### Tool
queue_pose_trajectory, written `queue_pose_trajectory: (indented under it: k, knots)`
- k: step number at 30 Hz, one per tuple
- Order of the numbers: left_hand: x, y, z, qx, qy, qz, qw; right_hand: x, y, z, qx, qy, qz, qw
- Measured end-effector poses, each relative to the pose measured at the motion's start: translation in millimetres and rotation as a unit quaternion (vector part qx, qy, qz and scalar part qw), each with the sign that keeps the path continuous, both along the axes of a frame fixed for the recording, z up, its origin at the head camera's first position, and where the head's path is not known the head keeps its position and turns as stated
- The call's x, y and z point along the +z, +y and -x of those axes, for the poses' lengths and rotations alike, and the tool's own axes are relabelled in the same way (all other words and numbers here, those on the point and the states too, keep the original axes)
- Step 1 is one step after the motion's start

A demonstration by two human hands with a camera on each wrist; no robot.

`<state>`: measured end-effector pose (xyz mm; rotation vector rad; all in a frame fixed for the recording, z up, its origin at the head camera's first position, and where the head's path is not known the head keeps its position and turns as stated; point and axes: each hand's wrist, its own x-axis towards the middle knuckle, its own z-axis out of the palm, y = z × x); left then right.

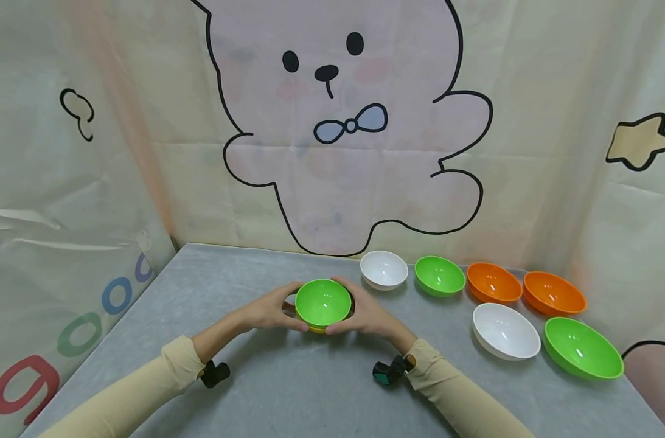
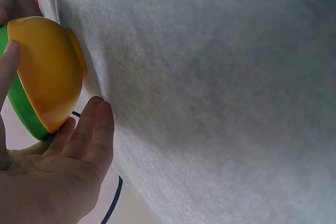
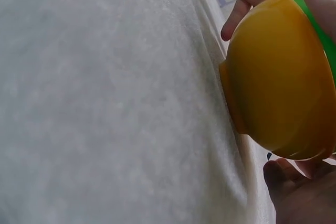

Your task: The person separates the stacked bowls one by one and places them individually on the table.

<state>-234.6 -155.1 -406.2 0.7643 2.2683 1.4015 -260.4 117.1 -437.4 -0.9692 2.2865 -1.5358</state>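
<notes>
A small green bowl sits nested inside a yellow-orange bowl, its green rim standing out above the lower one. My left hand grips the pair from the left, thumb at the near side and fingers reaching round the far side. From the right, my right hand holds the same two bowls, its thumb also on the near side. In the right wrist view the yellow-orange bowl shows its foot close to the cloth; whether it touches cannot be told.
Right of my hands stand a small white bowl, a green bowl, two orange bowls, a larger white bowl and a large green bowl. A grey cloth covers the table; a printed curtain hangs behind.
</notes>
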Motion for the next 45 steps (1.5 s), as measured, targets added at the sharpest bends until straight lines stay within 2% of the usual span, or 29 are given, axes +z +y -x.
queue_pose_trajectory:
  k: [13, 22, 30, 38, 45]
  knots:
    - [-1.8, -1, 2.2, -0.001, -0.006, -0.009, 0.9999, -1.0, -2, 1.1, -0.003, 0.023, 0.021, 1.0]
    - [-2.3, -1, 3.4, 0.008, -0.006, 0.012, 0.9999, 9.3, 2, 1.0, -0.029, 0.042, 0.015, 0.999]
    - [-1.4, 0, 2.5, 0.02, -0.02, 0.018, 0.9994, 16.1, 6, 2.1, -0.024, 0.026, 0.061, 0.997]
    - [-1.6, -1, 3.5, 0.004, -0.006, 0.02, 0.9998, 22.4, 13, -0.1, -0.017, 0.031, 0.099, 0.994]
    - [-1.8, -1, 3.8, 0.003, 0.01, 0.03, 0.9995, 25.4, 25, -0.3, -0.029, 0.045, 0.09, 0.995]
